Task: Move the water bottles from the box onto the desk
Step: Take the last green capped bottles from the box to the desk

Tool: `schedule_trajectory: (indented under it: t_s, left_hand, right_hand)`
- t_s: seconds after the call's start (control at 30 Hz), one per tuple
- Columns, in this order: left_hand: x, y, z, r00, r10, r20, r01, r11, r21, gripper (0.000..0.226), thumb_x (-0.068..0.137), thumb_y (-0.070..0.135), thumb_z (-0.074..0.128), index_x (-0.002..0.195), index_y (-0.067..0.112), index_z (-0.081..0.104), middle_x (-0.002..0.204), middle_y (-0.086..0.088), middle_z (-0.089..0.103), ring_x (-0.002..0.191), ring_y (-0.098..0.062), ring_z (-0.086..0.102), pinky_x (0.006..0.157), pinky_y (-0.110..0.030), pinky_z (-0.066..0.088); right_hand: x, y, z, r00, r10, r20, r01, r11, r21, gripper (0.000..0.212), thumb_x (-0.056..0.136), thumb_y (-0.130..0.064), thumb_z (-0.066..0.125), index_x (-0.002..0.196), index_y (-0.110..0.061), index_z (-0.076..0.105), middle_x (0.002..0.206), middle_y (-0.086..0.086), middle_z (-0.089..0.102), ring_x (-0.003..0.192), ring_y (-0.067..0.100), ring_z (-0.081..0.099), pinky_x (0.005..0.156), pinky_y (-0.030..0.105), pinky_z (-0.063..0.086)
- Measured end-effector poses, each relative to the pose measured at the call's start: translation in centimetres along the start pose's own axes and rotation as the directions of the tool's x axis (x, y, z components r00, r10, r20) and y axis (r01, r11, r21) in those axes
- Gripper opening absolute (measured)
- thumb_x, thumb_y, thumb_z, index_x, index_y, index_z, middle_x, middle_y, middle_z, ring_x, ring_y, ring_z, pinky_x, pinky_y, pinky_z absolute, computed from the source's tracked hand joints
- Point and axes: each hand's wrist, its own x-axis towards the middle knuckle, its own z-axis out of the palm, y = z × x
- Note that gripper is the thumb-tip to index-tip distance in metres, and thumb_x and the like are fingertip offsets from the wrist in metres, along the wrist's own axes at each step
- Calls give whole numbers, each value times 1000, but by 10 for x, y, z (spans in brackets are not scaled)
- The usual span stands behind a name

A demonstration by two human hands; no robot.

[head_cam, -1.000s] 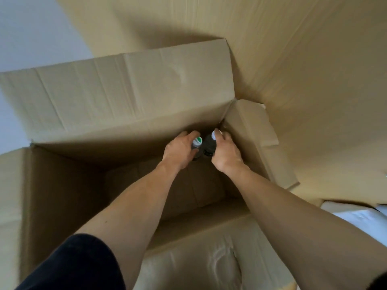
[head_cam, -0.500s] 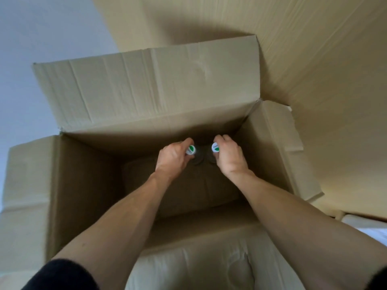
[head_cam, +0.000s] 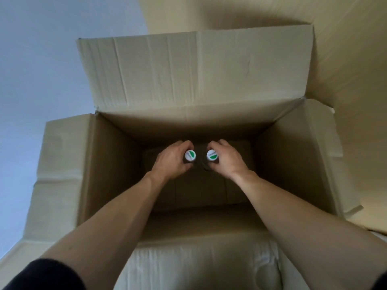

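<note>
A: What fills the view?

B: An open cardboard box (head_cam: 109,164), seen from straight above. Its far flap (head_cam: 199,72) stands up, side flaps spread left and right, and the near flap (head_cam: 199,266) is partly cut off by the bottom edge. The inside is deep in shadow, so the floor of it is hard to read.

A: And around it?

B: A tan surface (head_cam: 345,59) at the upper right and a pale grey one (head_cam: 41,59) at the left. What either is, I cannot tell.

A: The hands?

B: Both arms reach down into the box; a dark sleeve (head_cam: 41,275) shows at the bottom left corner. The left hand (head_cam: 170,160) has its fingers curled round the neck of the left bottle (head_cam: 190,155). The right hand (head_cam: 227,159) grips the right bottle (head_cam: 212,155) the same way. The hands are near each other, not touching.

A: How much of the bottles shows?

B: Only the white caps with green marks and a line of print too blurred to read. The bodies are lost under the hands and in the dark, so whether they stand on the box floor or hang clear I cannot tell. Both are inside the box, toward its far wall.
</note>
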Motion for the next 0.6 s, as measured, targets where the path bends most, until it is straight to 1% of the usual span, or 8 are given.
schedule_trajectory:
  t_s: [0.07,0.17,0.2,0.3,0.37,0.43,0.47,0.6]
  left_hand:
    - [4,-6,10,993,-40,109,41,999,-10,63,74,25,86,128,26,54,121,-2,59,108,-23,61,90,-44,55]
    - [13,-14,23,979,-111,169,127,988,-88,85,67,18,90,141,24,49,133,-8,58,121,-29,57,97,-37,49]
    - [16,-17,27,974,-130,184,154,980,-126,88,66,15,90,142,23,48,135,-8,59,123,-29,57,99,-36,48]
    - [24,-28,38,957,-182,227,239,937,-257,89,63,8,92,141,21,50,135,-8,61,125,-28,57,104,-42,48]
    - [28,-35,46,949,-208,238,280,904,-324,89,61,5,93,139,19,52,133,-5,62,125,-26,57,107,-37,46]
    - [31,-39,53,945,-221,241,298,885,-359,88,59,4,94,136,17,54,124,2,62,120,-21,58,100,-26,43]
    - [33,-40,55,947,-215,238,293,882,-370,88,58,4,95,135,16,55,122,2,63,119,-20,58,99,-24,42]
    - [36,-43,54,952,-207,227,289,852,-435,86,58,4,95,135,12,57,128,-5,66,122,-21,60,107,-33,45]
  right_hand:
    - [3,8,2,994,55,93,-56,998,11,58,82,-21,81,134,-24,55,135,5,54,122,27,57,101,39,50]
    - [8,17,10,974,129,188,-140,989,50,79,79,-17,84,147,-27,45,146,8,50,136,30,48,112,44,42]
    - [10,19,14,968,141,208,-157,986,63,85,78,-15,85,150,-27,42,148,9,49,138,31,46,114,45,40]
    - [20,26,23,963,147,227,-176,978,111,97,74,-13,87,155,-26,35,148,11,50,139,32,45,114,44,40]
    - [25,33,28,962,151,229,-188,971,150,101,72,-13,89,155,-26,34,147,10,52,138,31,47,112,43,41]
    - [27,41,34,960,168,222,-210,961,179,100,69,-14,91,152,-24,37,144,9,56,135,29,50,110,42,44]
    - [27,45,36,962,171,211,-212,958,192,98,68,-14,92,150,-24,40,141,8,58,133,29,52,109,40,45]
    - [28,50,35,970,173,171,-218,928,301,91,63,-14,95,143,-21,51,139,6,61,132,25,53,112,38,42]
